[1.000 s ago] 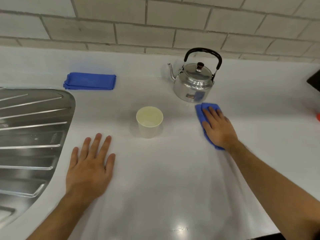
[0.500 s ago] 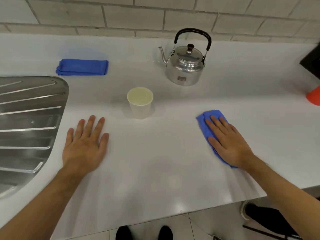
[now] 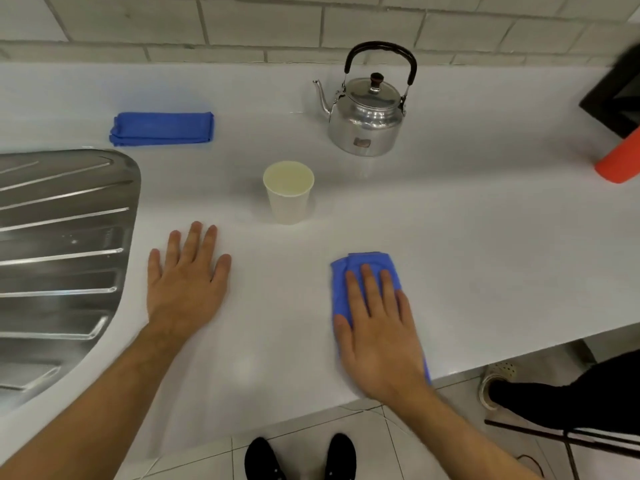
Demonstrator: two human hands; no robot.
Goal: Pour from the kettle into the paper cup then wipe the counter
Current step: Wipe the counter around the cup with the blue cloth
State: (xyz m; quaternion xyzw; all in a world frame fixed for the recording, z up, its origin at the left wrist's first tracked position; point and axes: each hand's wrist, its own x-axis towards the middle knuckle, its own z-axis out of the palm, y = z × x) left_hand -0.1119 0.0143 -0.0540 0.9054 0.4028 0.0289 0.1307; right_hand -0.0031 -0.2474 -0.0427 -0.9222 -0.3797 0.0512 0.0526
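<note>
A shiny metal kettle (image 3: 365, 119) with a black handle stands upright at the back of the white counter (image 3: 467, 244), spout to the left. A pale paper cup (image 3: 288, 192) stands in front of it, holding liquid. My right hand (image 3: 379, 327) lies flat, fingers spread, pressing a blue cloth (image 3: 360, 268) onto the counter near the front edge, well to the front right of the cup. My left hand (image 3: 188, 275) rests flat and open on the counter, front left of the cup, holding nothing.
A second folded blue cloth (image 3: 162, 129) lies at the back left. A steel sink drainboard (image 3: 59, 237) fills the left. An orange object (image 3: 620, 161) and a dark item (image 3: 616, 95) sit at the right edge. Another person's shoe (image 3: 495, 386) is on the floor.
My right hand has slid the blue cloth from just in front of the kettle back toward the counter's front edge. The left hand, cup and kettle stayed put; the view tilted down.
</note>
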